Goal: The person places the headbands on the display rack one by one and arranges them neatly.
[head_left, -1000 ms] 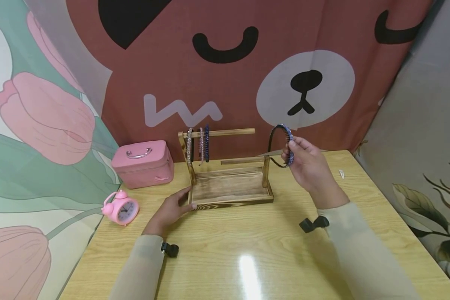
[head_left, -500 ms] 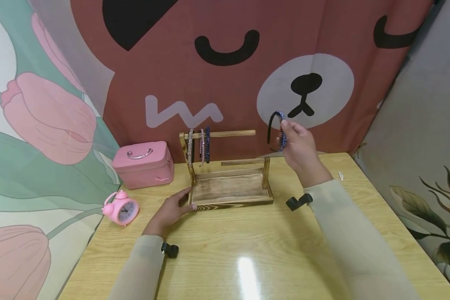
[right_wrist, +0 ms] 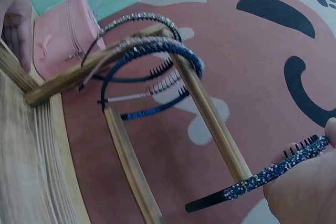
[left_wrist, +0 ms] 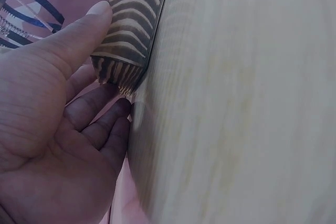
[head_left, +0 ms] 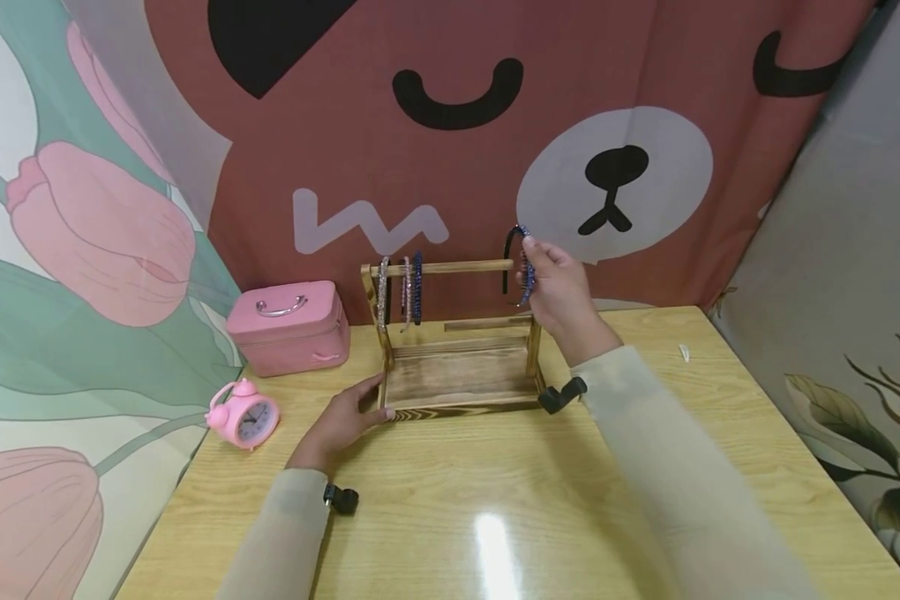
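Observation:
My right hand (head_left: 564, 298) pinches a blue sparkly headband (right_wrist: 278, 168) with comb teeth inside, its black tip bare. In the head view this headband hangs upright at the free right end of the rack's upper bar (head_left: 465, 267). In the right wrist view it crosses that bar's end. My left hand (head_left: 341, 423) grips the front left corner of the wooden rack (head_left: 465, 411), thumb on its striped front rail (left_wrist: 134, 17) and fingers round the end. A silver headband (head_left: 382, 300), a pink one (head_left: 407, 292) and a dark blue one (head_left: 417, 287) hang at the upper bar's left.
A lower bar (head_left: 487, 323) juts left from the rack's right post. Left of the rack stand a pink case (head_left: 292, 342) and a pink alarm clock (head_left: 251, 418). A small white hair clip (head_left: 684, 352) lies at the right. A printed curtain (head_left: 330, 150) hangs behind the table.
My right hand has lifted the blue headband, then carried it left from beside the rack's right post to the upper bar's free end. My left hand stays at the rack's corner.

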Motion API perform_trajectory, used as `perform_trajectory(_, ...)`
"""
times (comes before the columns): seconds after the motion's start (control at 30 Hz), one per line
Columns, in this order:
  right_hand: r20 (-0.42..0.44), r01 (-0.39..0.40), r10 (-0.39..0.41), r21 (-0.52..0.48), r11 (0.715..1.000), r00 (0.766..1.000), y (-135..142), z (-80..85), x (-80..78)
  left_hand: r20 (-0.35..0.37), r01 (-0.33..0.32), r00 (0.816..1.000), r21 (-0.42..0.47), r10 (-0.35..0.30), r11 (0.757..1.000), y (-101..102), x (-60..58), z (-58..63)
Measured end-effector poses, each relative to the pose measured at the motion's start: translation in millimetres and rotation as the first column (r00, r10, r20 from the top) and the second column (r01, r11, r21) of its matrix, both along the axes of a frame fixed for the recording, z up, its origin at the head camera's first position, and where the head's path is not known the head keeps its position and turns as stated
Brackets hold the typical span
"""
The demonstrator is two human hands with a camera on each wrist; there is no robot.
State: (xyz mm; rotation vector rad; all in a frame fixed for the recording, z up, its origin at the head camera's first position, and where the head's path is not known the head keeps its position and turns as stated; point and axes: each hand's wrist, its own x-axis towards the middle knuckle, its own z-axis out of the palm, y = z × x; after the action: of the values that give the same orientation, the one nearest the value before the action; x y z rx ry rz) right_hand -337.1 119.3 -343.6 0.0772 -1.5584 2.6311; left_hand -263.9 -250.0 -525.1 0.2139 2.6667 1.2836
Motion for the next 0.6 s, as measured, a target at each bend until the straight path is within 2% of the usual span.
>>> perform_trajectory(0.3,0.034,-0.047,0.046,0.004,0.999,0.998,-37.3,2.0,0.0,0.004,-0.007,1.0,-0.01,0.007,1.0,0.8,0.2,3.1)
perform_trajectory(0.6,0.079,-0.082,0.078,0.05,0.995,0.994,-79.4,-2.3,4.2,0.0,0.0,1.0,-0.013,0.0,1.0,-0.7,-0.1,-0.7)
